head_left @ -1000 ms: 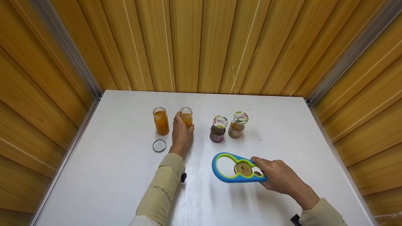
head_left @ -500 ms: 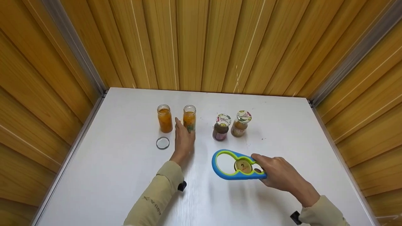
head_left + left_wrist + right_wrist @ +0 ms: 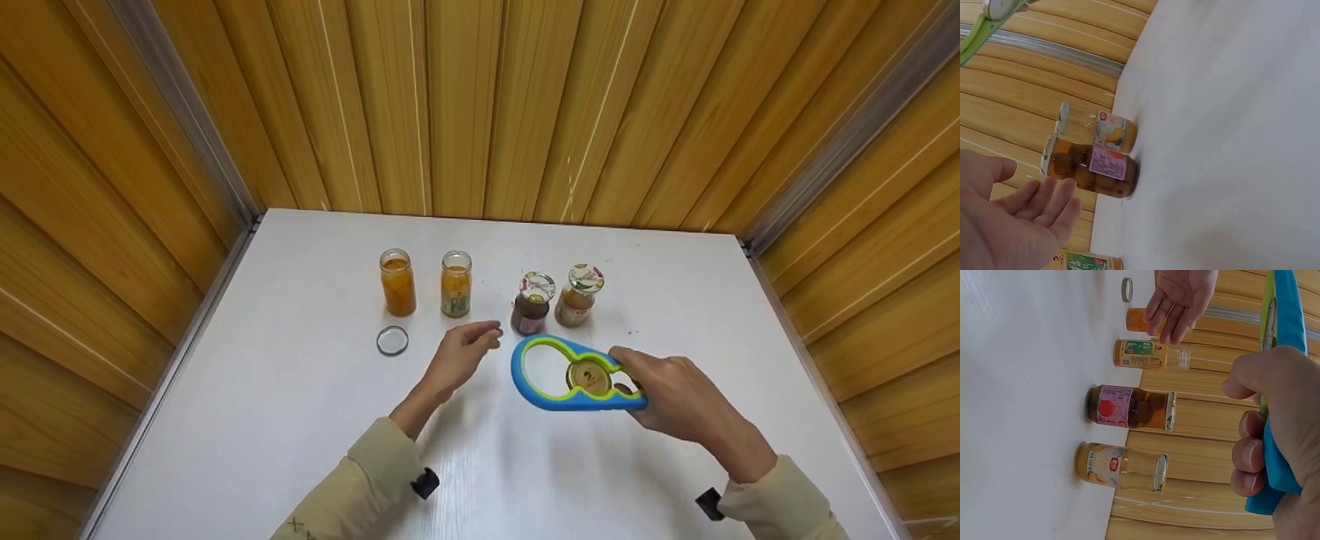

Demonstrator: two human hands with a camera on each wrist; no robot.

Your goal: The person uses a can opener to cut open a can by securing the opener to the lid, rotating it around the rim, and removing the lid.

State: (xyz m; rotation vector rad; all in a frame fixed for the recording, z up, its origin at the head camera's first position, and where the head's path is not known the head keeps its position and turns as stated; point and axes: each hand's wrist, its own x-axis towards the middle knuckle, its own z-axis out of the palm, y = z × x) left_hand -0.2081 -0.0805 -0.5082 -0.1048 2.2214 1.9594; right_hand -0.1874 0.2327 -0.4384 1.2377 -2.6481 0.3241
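Observation:
My left hand (image 3: pixel 461 356) is in the air with loosely bent fingers and nothing in them. Its fingertips point at a capped dark jar (image 3: pixel 530 319), which shows round fruit and a purple label in the left wrist view. Beside that stands a capped jar of pale yellow fruit (image 3: pixel 575 307). My right hand (image 3: pixel 679 397) grips the handle end of a blue and green jar opener (image 3: pixel 577 403), held above the table. A gold lid (image 3: pixel 589 377) sits in the opener's middle opening. To the left, two lidless jars stand upright: one orange jar (image 3: pixel 398 291) and one with a green label (image 3: pixel 456 289).
A loose lid (image 3: pixel 392 340) lies on the white table (image 3: pixel 300 420) in front of the left orange jar. Wood-patterned panels (image 3: pixel 450 112) enclose the table at the back and both sides.
My left hand has let go of the green-labelled jar and moved right and nearer, toward the dark jar. My right hand has raised the jar opener slightly, the lid still in it.

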